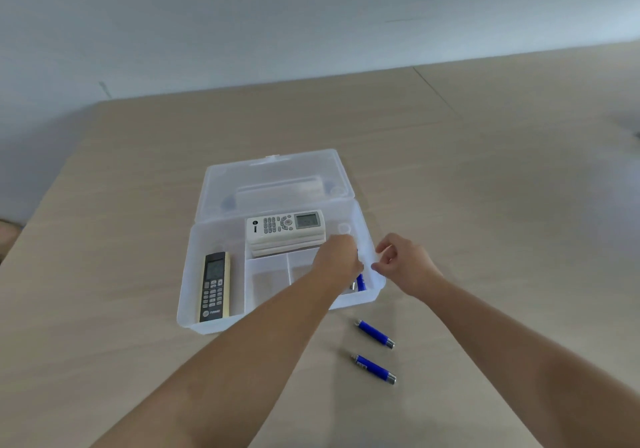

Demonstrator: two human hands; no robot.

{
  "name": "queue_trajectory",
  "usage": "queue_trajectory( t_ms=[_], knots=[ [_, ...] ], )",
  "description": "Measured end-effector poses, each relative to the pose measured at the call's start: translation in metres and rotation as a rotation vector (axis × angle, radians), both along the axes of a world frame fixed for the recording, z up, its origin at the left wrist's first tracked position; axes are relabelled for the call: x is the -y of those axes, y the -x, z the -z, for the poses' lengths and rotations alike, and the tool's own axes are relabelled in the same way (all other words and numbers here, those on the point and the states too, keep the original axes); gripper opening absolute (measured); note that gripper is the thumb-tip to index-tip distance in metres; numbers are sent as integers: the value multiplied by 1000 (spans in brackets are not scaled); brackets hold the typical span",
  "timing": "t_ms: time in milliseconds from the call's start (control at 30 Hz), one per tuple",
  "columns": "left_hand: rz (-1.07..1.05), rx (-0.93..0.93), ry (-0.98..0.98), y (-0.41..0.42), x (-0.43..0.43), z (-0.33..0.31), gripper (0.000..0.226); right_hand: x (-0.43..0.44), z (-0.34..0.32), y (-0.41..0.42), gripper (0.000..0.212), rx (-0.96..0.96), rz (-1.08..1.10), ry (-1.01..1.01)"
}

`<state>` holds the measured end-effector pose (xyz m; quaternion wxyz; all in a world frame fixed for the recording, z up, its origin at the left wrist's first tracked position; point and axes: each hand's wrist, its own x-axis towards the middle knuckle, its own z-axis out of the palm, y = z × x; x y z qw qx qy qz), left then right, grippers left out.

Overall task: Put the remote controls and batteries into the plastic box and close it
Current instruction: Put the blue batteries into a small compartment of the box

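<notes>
A clear plastic box (187, 274) stands open on the table, its lid (277, 177) tipped back. A white remote (284, 224) lies on top of a stack in the back compartment. A black and cream remote (214, 285) lies in the left compartment. My left hand (341, 257) reaches into the front right compartment, fingers curled down and hidden. A blue battery (361, 281) shows in that compartment just under it. My right hand (405, 267) hovers at the box's right rim with fingers apart. Two more blue batteries (375, 334) (374, 368) lie on the table in front of the box.
The box sits on a wide light wooden table (485, 205) with a pale wall behind. The box's front middle compartment (268, 283) holds nothing visible.
</notes>
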<state>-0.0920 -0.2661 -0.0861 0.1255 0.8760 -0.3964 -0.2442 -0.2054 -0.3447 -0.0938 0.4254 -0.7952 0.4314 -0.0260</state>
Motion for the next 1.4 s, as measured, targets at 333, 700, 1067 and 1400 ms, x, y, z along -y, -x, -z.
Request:
queue_trajectory(
  t_ms=[333,700,1067,1400],
  knots=[
    [50,20,-178,12,24,25,27,7,5,3,18,74,67,-147],
    [33,14,-213,10,24,18,37,8,5,4,17,79,67,-164],
    [-3,18,-11,8,-3,-12,9,-2,7,15,19,117,208,-112],
    [637,243,100,46,-100,32,30,-54,43,53,18,-184,-60,27]
  ],
)
